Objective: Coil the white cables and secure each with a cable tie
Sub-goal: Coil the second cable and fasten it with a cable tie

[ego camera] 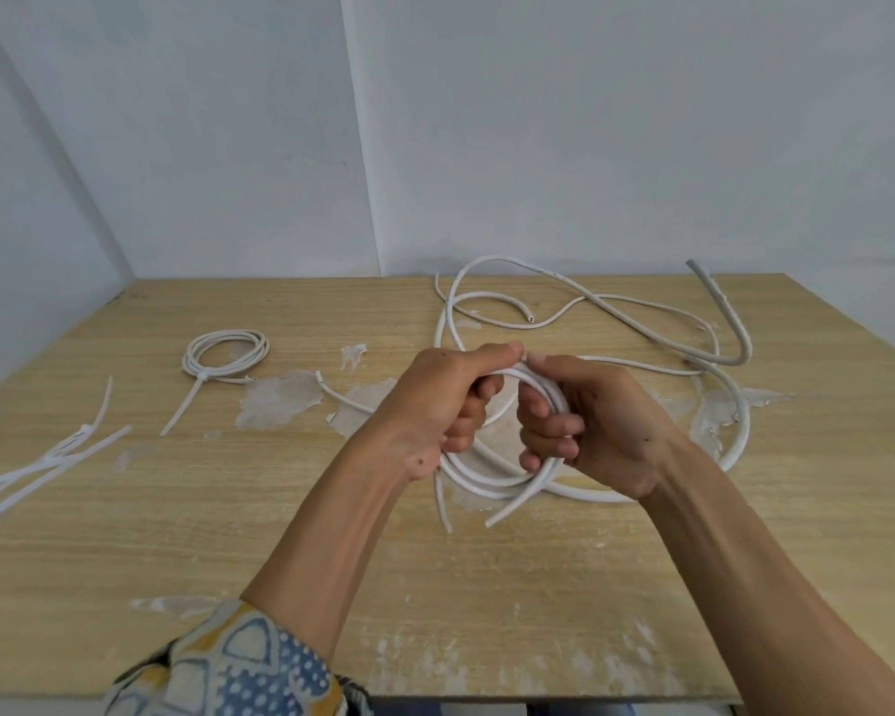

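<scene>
Half-wound white coil [492, 483], raised over the table [332, 560]. The left hand [445, 400] curls round its left arc and the right hand [590, 426] round its right arc. Spare cable ties [58, 457] lie well left of the coil, nearer the left hand.

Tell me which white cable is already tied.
The small coil on the left: a tie cinches it, tail sticking out. The loops in the left hand and right hand show no tie; the cables behind lie loose.
</scene>
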